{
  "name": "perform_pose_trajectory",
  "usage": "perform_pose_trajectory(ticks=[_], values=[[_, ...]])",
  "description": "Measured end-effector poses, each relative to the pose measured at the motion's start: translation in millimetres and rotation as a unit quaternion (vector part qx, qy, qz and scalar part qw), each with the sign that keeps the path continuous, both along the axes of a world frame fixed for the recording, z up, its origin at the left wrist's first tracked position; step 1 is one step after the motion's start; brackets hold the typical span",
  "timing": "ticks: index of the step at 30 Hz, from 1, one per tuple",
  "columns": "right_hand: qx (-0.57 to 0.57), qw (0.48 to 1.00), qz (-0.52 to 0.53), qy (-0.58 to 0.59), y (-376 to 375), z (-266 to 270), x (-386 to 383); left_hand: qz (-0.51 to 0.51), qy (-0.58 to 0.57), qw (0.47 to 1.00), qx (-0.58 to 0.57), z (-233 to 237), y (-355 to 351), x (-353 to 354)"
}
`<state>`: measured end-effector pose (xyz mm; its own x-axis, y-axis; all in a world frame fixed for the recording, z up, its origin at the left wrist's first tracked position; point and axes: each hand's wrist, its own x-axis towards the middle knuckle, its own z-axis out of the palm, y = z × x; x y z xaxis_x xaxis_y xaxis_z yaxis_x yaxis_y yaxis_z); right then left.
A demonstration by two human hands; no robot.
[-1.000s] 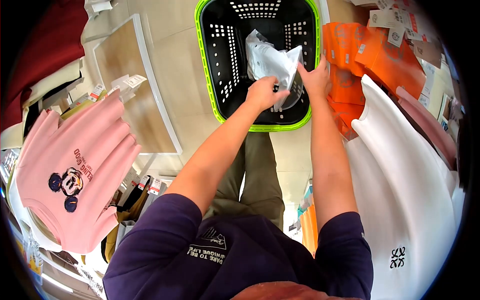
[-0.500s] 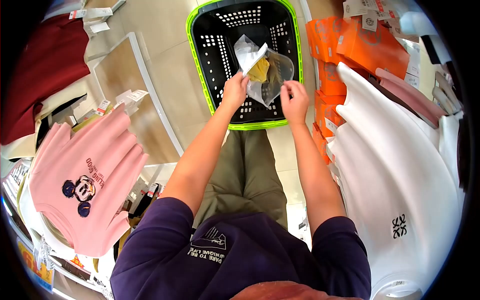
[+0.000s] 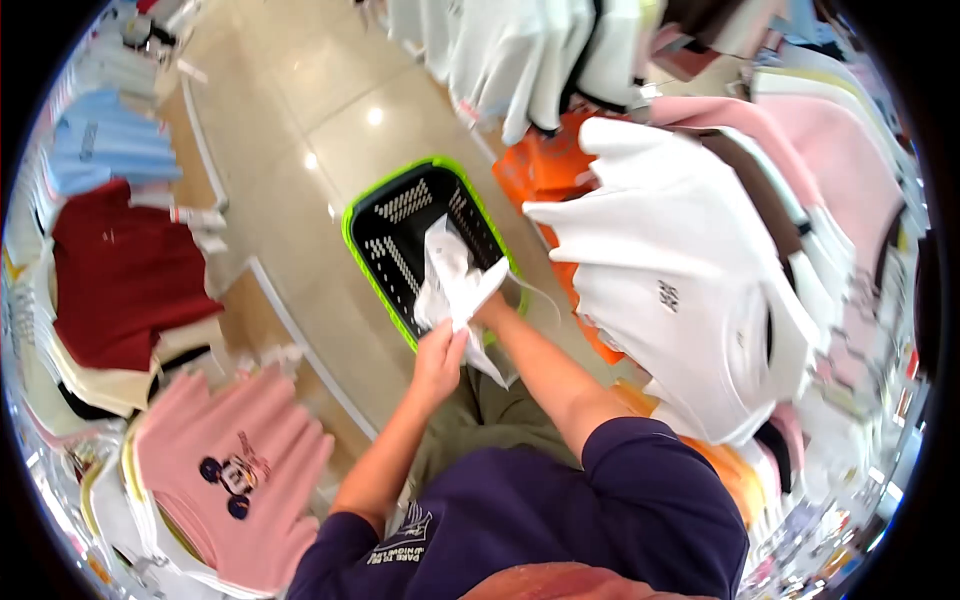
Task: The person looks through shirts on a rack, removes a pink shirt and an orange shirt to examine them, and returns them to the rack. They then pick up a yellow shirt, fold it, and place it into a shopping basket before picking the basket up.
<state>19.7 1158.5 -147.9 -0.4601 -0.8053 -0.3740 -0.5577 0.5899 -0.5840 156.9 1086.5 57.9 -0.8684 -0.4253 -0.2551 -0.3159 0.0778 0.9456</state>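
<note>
A white and clear plastic bag (image 3: 450,275) hangs over a black shopping basket (image 3: 388,192) with a bright green rim. My left hand (image 3: 437,362) is closed on the bag's near edge, thumb and fingers pinched together. At the bag's opening is my right hand (image 3: 490,312), its fingers hidden behind the white flap. A clear loop of the bag spreads out to the right of my right wrist. The contents of the bag are out of sight.
White T-shirts (image 3: 690,290) hang on a rack close at my right, beside orange bags (image 3: 545,170). On the left hang a pink T-shirt (image 3: 215,470) and a dark red one (image 3: 125,280). The tiled floor (image 3: 290,90) stretches ahead.
My view has turned and shifted. The bag has tipped so its white side faces me, hiding the yellow item. My right hand has moved from the bag's right edge to its opening.
</note>
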Motion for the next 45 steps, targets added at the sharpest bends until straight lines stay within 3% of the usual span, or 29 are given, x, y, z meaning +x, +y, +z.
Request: perform_pose_trajectory(ticks=[6, 11, 18, 21, 22, 26, 28, 29, 30, 31, 32, 34, 36, 40, 44, 45], values=[[0.053, 0.991, -0.126, 0.003, 8.0, 53.9, 30.1, -0.061, 0.084, 0.994, 0.023, 70.7, 20.9, 34.6], [0.043, 0.969, -0.243, -0.021, 34.1, 79.2, 75.9, -0.159, 0.048, 0.986, 0.027, 115.3, 14.5, 71.1], [0.003, 0.92, -0.382, -0.089, 64.5, 57.8, 135.1, -0.236, 0.072, 0.966, 0.077, 145.1, 0.0, 95.3], [0.09, 0.947, -0.298, -0.082, 87.3, 158.3, 140.2, -0.253, 0.08, 0.957, 0.121, 162.3, 4.2, 95.9], [0.103, 0.948, -0.294, -0.069, 91.0, 167.2, 140.6, -0.256, 0.081, 0.954, 0.136, 165.6, 5.0, 95.7], [0.118, 0.944, -0.306, -0.046, 103.8, 187.3, 150.4, -0.254, 0.088, 0.953, 0.143, 154.4, 8.8, 90.3], [0.11, 0.945, -0.306, -0.022, 102.0, 181.9, 156.7, -0.258, 0.023, 0.958, 0.126, 150.0, 6.8, 89.4], [0.102, 0.952, -0.29, 0.008, 102.8, 173.3, 155.8, -0.269, 0.032, 0.96, 0.068, 136.4, 2.2, 88.8], [0.02, 0.962, -0.272, -0.01, 106.5, 159.6, 155.6, -0.288, 0.007, 0.957, 0.038, 135.5, -1.6, 89.9], [0.056, 0.975, -0.205, 0.058, 105.6, 180.7, 155.0, -0.271, 0.076, 0.959, 0.043, 109.9, 1.2, 89.5], [0.006, 0.976, -0.205, 0.07, 111.0, 211.3, 155.5, -0.273, 0.08, 0.958, 0.023, 100.0, 0.5, 87.4], [-0.109, 0.948, -0.297, 0.026, 117.9, 246.6, 164.2, -0.263, 0.073, 0.962, 0.013, 100.2, 0.4, 86.0], [-0.12, 0.947, -0.296, 0.026, 123.7, 285.2, 166.6, -0.236, 0.057, 0.97, 0.033, 102.7, -2.2, 86.1], [-0.2, 0.929, -0.31, 0.022, 132.8, 327.3, 163.5, -0.197, 0.034, 0.978, -0.06, 106.2, -17.8, 81.6], [-0.298, 0.887, -0.352, -0.035, 140.9, 331.1, 148.6, -0.142, 0.036, 0.987, -0.07, 80.5, -32.6, 74.1], [-0.312, 0.871, -0.361, -0.117, 140.0, 351.2, 146.6, -0.128, 0.038, 0.989, -0.055, 72.4, -36.5, 70.8]])
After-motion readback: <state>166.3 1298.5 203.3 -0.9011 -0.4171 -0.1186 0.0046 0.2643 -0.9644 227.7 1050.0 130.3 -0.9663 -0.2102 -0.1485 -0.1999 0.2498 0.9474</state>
